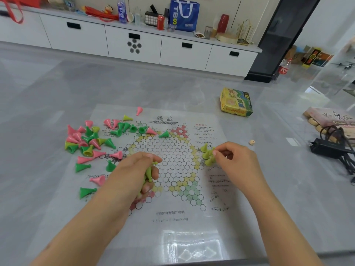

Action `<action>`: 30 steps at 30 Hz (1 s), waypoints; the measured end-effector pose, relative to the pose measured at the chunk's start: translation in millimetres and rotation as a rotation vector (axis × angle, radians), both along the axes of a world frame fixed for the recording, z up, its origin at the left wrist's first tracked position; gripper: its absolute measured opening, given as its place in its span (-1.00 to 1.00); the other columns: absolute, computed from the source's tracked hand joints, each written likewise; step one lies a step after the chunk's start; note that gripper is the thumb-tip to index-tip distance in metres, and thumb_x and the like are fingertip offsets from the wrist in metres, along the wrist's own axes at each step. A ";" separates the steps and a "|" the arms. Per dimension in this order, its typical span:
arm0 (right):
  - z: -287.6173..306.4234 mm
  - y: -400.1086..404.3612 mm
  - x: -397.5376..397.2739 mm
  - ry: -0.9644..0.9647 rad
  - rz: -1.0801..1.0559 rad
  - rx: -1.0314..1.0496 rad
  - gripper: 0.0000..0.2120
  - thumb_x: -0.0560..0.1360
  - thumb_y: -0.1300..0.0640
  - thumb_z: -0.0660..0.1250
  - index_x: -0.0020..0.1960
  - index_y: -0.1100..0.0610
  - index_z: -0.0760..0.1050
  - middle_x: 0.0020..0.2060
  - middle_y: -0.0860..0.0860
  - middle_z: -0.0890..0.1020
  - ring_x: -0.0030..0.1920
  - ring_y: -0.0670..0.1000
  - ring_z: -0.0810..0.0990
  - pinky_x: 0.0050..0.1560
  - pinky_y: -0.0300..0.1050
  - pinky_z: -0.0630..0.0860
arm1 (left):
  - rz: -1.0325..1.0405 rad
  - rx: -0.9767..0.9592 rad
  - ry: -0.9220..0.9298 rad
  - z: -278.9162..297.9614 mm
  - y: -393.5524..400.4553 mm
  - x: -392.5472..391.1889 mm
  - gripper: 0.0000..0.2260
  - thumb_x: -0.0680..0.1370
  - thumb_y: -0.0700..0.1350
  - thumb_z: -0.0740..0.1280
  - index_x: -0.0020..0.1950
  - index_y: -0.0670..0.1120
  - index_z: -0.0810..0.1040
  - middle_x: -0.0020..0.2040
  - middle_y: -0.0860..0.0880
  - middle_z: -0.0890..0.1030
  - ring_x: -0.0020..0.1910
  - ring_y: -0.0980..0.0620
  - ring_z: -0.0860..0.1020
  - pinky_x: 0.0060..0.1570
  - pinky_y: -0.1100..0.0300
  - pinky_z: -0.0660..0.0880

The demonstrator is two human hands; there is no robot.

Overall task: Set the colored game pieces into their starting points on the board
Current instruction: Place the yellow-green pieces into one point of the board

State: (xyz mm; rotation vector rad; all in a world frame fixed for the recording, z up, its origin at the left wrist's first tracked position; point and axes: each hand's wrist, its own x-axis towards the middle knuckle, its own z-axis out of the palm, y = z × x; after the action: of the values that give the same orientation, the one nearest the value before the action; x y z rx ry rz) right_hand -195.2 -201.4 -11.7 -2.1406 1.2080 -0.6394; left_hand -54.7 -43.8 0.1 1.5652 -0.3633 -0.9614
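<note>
The left hand [138, 169] is curling its fingers round a small bunch of yellow-green plastic cone game pieces [148, 174], holding them over the thin paper game board with the star of little circles [172, 160]. The right hand [233, 160] is pinching one yellow-green cone piece [212, 150] with its fingertips at the right point of the star, where a few yellow-green cones [206, 155] are already standing just beside its fingers. Far to the left of the left hand, a messy pile of pink, green and yellow-green plastic cones [86, 139] is lying on its side. Behind the right hand, a yellow and green cardboard box [236, 102] is sitting on the shiny grey floor [57, 93]
</note>
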 end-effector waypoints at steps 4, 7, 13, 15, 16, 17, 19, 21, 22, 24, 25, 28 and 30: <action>21.3 16.5 7.3 -0.191 0.060 0.029 -0.88 0.47 0.15 0.32 -0.20 0.00 0.57 -0.33 -0.14 0.60 -0.30 -0.24 0.51 -0.29 -0.51 0.40 | -0.029 -0.062 0.083 -0.3 0.2 -0.3 -0.78 0.60 -0.11 0.13 -0.03 -0.10 0.56 -0.41 0.00 0.45 -0.57 0.12 0.24 -0.66 0.35 0.20; 32.9 40.7 20.2 -0.224 0.316 0.141 -0.90 0.45 0.14 0.35 -0.18 -0.04 0.59 -0.34 -0.16 0.61 -0.32 -0.26 0.50 -0.28 -0.44 0.43 | -0.056 -0.094 0.137 -0.6 0.2 0.6 -0.76 0.59 -0.04 0.15 -0.05 -0.06 0.59 -0.46 0.03 0.43 -0.58 0.13 0.22 -0.61 0.33 0.13; 28.5 57.6 37.5 -0.254 0.511 0.119 -0.93 0.43 0.14 0.40 -0.15 -0.01 0.63 -0.24 -0.07 0.63 -0.24 -0.06 0.54 -0.26 -0.33 0.44 | -0.102 -0.100 0.132 1.4 2.5 -0.2 -0.69 0.56 0.03 0.17 -0.15 -0.16 0.56 -0.45 -0.03 0.38 -0.59 0.12 0.20 -0.57 0.29 0.12; 27.0 59.1 39.5 -0.266 0.525 0.135 -0.91 0.42 0.16 0.40 -0.16 -0.02 0.63 -0.27 -0.08 0.63 -0.26 -0.08 0.53 -0.26 -0.36 0.42 | -0.114 -0.084 0.106 1.0 3.5 0.6 -0.64 0.55 0.07 0.18 -0.36 -0.09 0.49 -0.41 -0.08 0.35 -0.58 0.11 0.19 -0.53 0.26 0.11; 26.8 59.9 40.2 -0.269 0.531 0.140 -0.89 0.42 0.17 0.40 -0.18 -0.03 0.62 -0.28 -0.09 0.62 -0.27 -0.09 0.53 -0.27 -0.37 0.41 | -0.117 -0.083 0.099 0.8 4.0 1.2 -0.63 0.54 0.08 0.19 -0.40 -0.07 0.47 -0.39 -0.10 0.34 -0.58 0.10 0.19 -0.52 0.26 0.11; 26.4 60.3 40.9 -0.273 0.533 0.144 -0.88 0.42 0.17 0.40 -0.19 -0.05 0.62 -0.29 -0.09 0.62 -0.28 -0.10 0.53 -0.27 -0.38 0.41 | -0.119 -0.085 0.093 0.5 4.5 1.9 -0.63 0.54 0.08 0.19 -0.41 -0.06 0.47 -0.37 -0.13 0.34 -0.57 0.10 0.19 -0.51 0.26 0.10; 25.6 61.5 42.7 -0.277 0.528 0.157 -0.86 0.42 0.18 0.40 -0.22 -0.07 0.60 -0.32 -0.10 0.61 -0.30 -0.12 0.52 -0.28 -0.39 0.41 | -0.132 -0.087 0.086 0.3 5.6 2.8 -0.65 0.53 0.09 0.19 -0.38 -0.07 0.47 -0.33 -0.15 0.33 -0.56 0.09 0.19 -0.50 0.26 0.10; 25.9 63.1 44.1 -0.278 0.525 0.187 -0.84 0.43 0.18 0.39 -0.24 -0.07 0.58 -0.37 -0.16 0.58 -0.35 -0.18 0.49 -0.31 -0.40 0.38 | -0.133 -0.084 0.082 -0.6 5.4 3.0 -0.66 0.53 0.08 0.19 -0.34 -0.09 0.47 -0.33 -0.15 0.34 -0.55 0.08 0.19 -0.50 0.25 0.10; 27.2 63.1 44.1 -0.276 0.523 0.207 -0.84 0.43 0.19 0.39 -0.24 -0.07 0.57 -0.38 -0.20 0.57 -0.36 -0.21 0.48 -0.32 -0.41 0.37 | -0.124 -0.080 0.085 -1.0 5.3 3.1 -0.67 0.54 0.08 0.19 -0.30 -0.11 0.48 -0.35 -0.13 0.36 -0.54 0.09 0.21 -0.50 0.24 0.12; 30.5 56.6 41.2 -0.269 0.478 0.220 -0.84 0.43 0.18 0.38 -0.23 -0.07 0.57 -0.39 -0.23 0.58 -0.37 -0.25 0.48 -0.32 -0.42 0.39 | -0.099 -0.065 0.091 -1.7 4.7 3.2 -0.71 0.55 0.05 0.19 -0.15 -0.14 0.54 -0.35 -0.08 0.42 -0.52 0.09 0.27 -0.47 0.22 0.20; 32.2 49.1 38.2 -0.262 0.422 0.206 -0.85 0.44 0.18 0.37 -0.22 -0.07 0.56 -0.38 -0.22 0.59 -0.37 -0.27 0.48 -0.33 -0.42 0.40 | -0.092 -0.056 0.088 -1.6 4.1 3.1 -0.74 0.55 0.04 0.20 -0.09 -0.12 0.57 -0.33 -0.07 0.44 -0.49 0.08 0.30 -0.41 0.18 0.27; 32.9 15.7 26.7 -0.251 0.153 0.092 -0.86 0.46 0.18 0.35 -0.18 -0.06 0.56 -0.32 -0.17 0.60 -0.34 -0.32 0.50 -0.32 -0.47 0.42 | -0.065 -0.027 0.090 -1.7 1.3 2.4 -0.83 0.56 -0.11 0.21 -0.04 -0.08 0.59 -0.29 -0.06 0.51 -0.43 0.03 0.36 -0.18 0.04 0.32; 29.3 -3.4 24.3 -0.251 0.007 0.054 -0.85 0.47 0.18 0.34 -0.22 -0.05 0.55 -0.32 -0.16 0.57 -0.35 -0.27 0.50 -0.34 -0.44 0.40 | -0.033 -0.034 0.137 -1.2 -0.5 2.6 -0.78 0.57 -0.26 0.14 -0.04 -0.12 0.58 -0.28 -0.08 0.55 -0.44 0.02 0.36 -0.22 0.05 0.29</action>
State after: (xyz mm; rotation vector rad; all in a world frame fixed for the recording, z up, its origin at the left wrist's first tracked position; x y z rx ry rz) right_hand -170.9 -204.9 17.6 -1.9513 1.0684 -0.8351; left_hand -52.1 -44.3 -1.0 1.4578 -0.3087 -1.0768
